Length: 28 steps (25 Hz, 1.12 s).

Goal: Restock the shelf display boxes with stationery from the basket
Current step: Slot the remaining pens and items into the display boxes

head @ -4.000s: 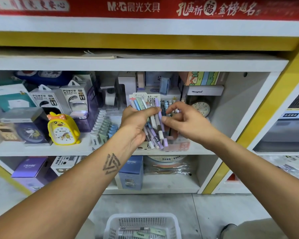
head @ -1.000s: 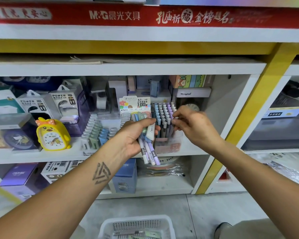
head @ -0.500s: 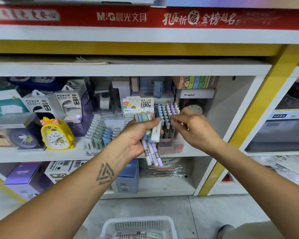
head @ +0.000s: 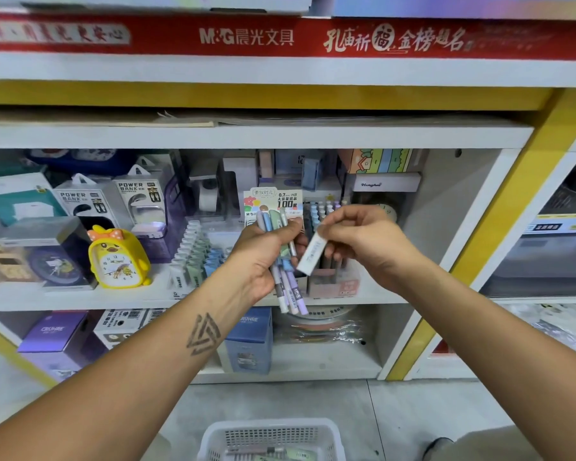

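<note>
Bundle of lead tubes (head: pixel 285 261) gripped in left hand (head: pixel 263 257); one white tube (head: pixel 310 255) pinched by right hand (head: pixel 363 241) fingers. Next: tube to be slotted upright into display box (head: pixel 333 281).

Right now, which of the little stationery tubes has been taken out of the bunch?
The white tube pinched alone in the right hand. The other pastel tubes stay bunched in the left hand.
</note>
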### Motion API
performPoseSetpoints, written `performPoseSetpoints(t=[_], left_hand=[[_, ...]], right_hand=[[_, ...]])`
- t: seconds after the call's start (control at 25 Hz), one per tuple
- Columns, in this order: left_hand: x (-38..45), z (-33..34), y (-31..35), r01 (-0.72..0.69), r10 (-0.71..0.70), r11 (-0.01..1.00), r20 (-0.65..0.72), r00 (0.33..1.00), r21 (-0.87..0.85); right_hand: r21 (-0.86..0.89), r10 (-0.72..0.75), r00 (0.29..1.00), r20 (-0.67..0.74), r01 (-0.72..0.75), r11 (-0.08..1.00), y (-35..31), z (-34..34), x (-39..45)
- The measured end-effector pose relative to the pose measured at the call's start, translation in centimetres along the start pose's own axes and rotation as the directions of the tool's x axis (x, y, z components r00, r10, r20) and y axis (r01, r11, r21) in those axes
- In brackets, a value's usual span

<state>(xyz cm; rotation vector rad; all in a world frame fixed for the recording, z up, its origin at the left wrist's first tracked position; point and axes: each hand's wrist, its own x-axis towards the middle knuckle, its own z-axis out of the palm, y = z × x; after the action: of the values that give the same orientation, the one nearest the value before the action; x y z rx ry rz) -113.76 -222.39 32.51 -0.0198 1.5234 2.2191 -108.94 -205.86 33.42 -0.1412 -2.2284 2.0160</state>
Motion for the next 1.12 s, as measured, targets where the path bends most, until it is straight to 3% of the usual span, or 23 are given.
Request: performPoseSetpoints(t=[0.2, 0.36, 0.48, 0.6, 0.88, 1.12], left_hand=[[0.3, -3.3, 2.4, 0.005, -0.008, 1.0, -0.118, 0.993, -0.026], [0.0, -6.5, 4.2, -0.011, 0.002, 0.999, -0.187, 0.982, -0.046], [-0.7, -9.2, 5.2, 0.004, -0.015, 0.999, -0.22, 0.975, -0.05], [-1.5, -11.9, 6.0, 0.023, -0.039, 0.997, -0.245, 0.969, -0.068], [-2.4, -15.6, 6.9, 0.028, -0.046, 0.997, -0.266, 0.963, -0.071], [-2.5, -18.2, 7.2, 0.023, -0.053, 0.994, -0.295, 0.954, -0.103]], right_hand=[[-0.148, -0.083, 0.991, -0.107, 0.067, 0.987, -1.1, 1.2, 1.4], [-0.151, -0.016, 1.0, 0.004, 0.016, 0.988, -1.6, 3.4, 2.0], [-0.185, -0.066, 0.995, 0.074, 0.079, 0.979, -1.7, 5.1, 2.4], [-0.28, -0.089, 0.991, 0.103, 0.115, 0.953, -1.8, 7.3, 2.9], [-0.273, -0.069, 0.989, 0.13, 0.103, 0.956, -1.3, 11.1, 4.7], [-0.575, -0.285, 0.956, 0.071, 0.273, 0.772, -0.8, 13.4, 6.9]])
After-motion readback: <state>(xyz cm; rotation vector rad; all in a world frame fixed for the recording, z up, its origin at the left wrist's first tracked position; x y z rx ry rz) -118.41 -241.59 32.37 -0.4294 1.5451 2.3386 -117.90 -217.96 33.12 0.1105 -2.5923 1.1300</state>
